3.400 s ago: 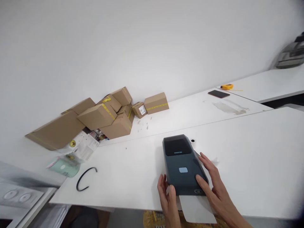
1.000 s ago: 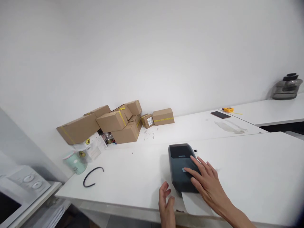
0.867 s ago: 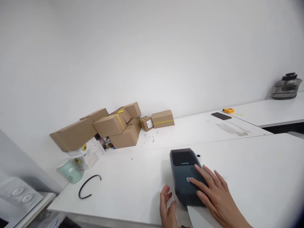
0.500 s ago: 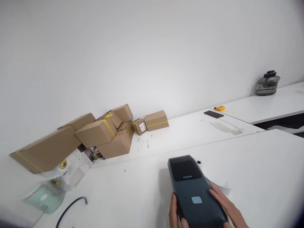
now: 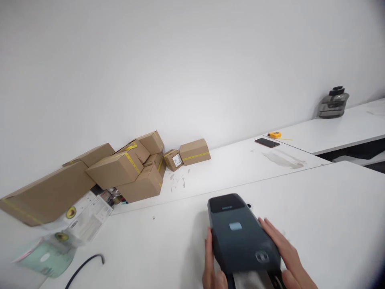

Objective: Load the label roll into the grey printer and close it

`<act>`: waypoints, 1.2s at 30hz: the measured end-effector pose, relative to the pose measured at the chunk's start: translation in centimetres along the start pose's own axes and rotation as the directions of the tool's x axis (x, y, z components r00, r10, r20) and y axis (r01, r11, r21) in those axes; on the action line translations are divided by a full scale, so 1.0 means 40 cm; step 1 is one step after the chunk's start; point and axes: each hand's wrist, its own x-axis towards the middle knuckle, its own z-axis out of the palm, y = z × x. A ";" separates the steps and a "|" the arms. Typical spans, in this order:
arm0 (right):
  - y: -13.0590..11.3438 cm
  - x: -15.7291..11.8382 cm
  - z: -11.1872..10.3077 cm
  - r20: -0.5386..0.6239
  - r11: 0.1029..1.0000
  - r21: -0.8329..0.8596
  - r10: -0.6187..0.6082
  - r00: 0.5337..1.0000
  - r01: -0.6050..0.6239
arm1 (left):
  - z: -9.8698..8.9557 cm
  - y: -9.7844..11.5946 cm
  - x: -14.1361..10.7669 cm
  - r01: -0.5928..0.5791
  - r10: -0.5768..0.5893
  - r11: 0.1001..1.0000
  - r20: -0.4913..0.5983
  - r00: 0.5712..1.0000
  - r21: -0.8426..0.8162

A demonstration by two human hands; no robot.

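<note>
Between my two hands is a dark blue-grey boxy device, like a label printer (image 5: 240,243), with a black display at its far end and a pale square button. A pale sheet-like piece shows at its near end, blurred. My left hand (image 5: 212,261) grips its left side, fingers along the edge and thumb low near the front. On the other side my right hand (image 5: 284,253) lies along the right edge, thumb near the lower corner. The device is tilted over the white table (image 5: 168,237); its underside is hidden.
Cardboard boxes (image 5: 117,170) are piled at the back left, with a small labelled box (image 5: 173,160) beside them. Plastic packages (image 5: 87,220), a mint-green pouch (image 5: 49,257) and a black cable (image 5: 84,267) lie left. A phone (image 5: 267,142), yellow tape measure (image 5: 274,135) and bottle (image 5: 333,103) sit back right.
The device has tipped and shifted slightly left in my hands, so its lower marking and near end now show. A white strip seen behind its right side is no longer visible. The view has shifted slightly.
</note>
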 end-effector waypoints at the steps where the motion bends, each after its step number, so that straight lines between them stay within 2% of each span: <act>1: -0.022 0.046 -0.008 -0.001 0.997 -0.025 -0.080 0.997 0.080 | 0.009 0.035 0.014 -0.131 0.131 0.990 -0.004 0.991 -0.049; 2: -0.040 0.097 -0.013 0.003 0.986 -0.049 -0.160 0.987 0.160 | 0.018 0.068 0.032 -0.208 0.208 0.975 -0.001 0.978 -0.082; 4: -0.068 0.205 -0.013 -0.008 0.955 -0.063 -0.290 0.957 0.289 | 0.032 0.119 0.076 -0.245 0.248 0.964 0.012 0.969 -0.101; 6: -0.085 0.307 -0.001 -0.014 0.954 -0.081 -0.290 0.957 0.288 | 0.038 0.137 0.121 -0.223 0.223 0.972 -0.015 0.975 -0.078; 8: -0.095 0.395 0.015 -0.034 0.965 -0.103 -0.245 0.969 0.241 | 0.036 0.122 0.157 -0.175 0.175 0.984 -0.008 0.984 0.028; 10: -0.101 0.471 0.032 -0.030 0.981 -0.117 -0.158 0.987 0.154 | 0.032 0.087 0.179 -0.123 0.117 0.977 0.045 0.992 0.172; 14: -0.104 0.589 0.058 0.016 0.994 -0.104 -0.016 1.000 0.017 | 0.034 0.024 0.187 -0.076 0.032 0.937 0.133 0.991 0.342; 16: -0.102 0.613 0.061 0.030 0.995 -0.100 -0.004 1.000 0.007 | 0.041 0.012 0.184 -0.088 0.043 0.932 0.132 0.990 0.351; 18: -0.099 0.595 0.054 -0.014 0.995 -0.097 -0.041 0.999 0.039 | 0.045 0.007 0.182 -0.107 0.071 0.934 0.117 0.991 0.341; 20: -0.092 0.534 0.040 -0.154 0.986 -0.095 -0.148 0.977 0.135 | 0.047 0.003 0.180 -0.123 0.095 0.935 0.100 0.991 0.332; 22: -0.074 0.445 0.028 -0.280 0.960 -0.109 -0.279 0.919 0.258 | 0.047 -0.003 0.179 -0.138 0.112 0.931 0.096 0.989 0.337; 24: -0.049 0.359 0.023 -0.129 0.937 -0.116 -0.342 0.931 0.329 | 0.048 -0.008 0.177 -0.155 0.125 0.923 0.106 0.986 0.353; 26: -0.023 0.302 0.027 0.160 0.928 -0.126 -0.329 0.931 0.350 | 0.049 -0.007 0.175 -0.186 0.148 0.912 0.129 0.981 0.366; 27: -0.012 0.288 0.032 0.318 0.926 -0.134 -0.298 0.900 0.353 | 0.050 -0.005 0.173 -0.208 0.166 0.906 0.143 0.976 0.368; 28: -0.004 0.282 0.039 0.457 0.923 -0.141 -0.260 0.851 0.358 | 0.051 -0.001 0.171 -0.226 0.177 0.901 0.160 0.971 0.370; 30: 0.004 0.293 0.057 0.651 0.910 -0.159 -0.195 0.734 0.383 | 0.053 0.008 0.166 -0.242 0.183 0.889 0.182 0.966 0.389; 32: 0.004 0.318 0.078 0.745 0.889 -0.190 -0.146 0.651 0.417 | 0.055 0.016 0.160 -0.239 0.177 0.878 0.182 0.967 0.415; 36: -0.001 0.363 0.112 0.814 0.856 -0.256 -0.060 0.577 0.450 | 0.056 0.026 0.156 -0.248 0.185 0.875 0.185 0.965 0.415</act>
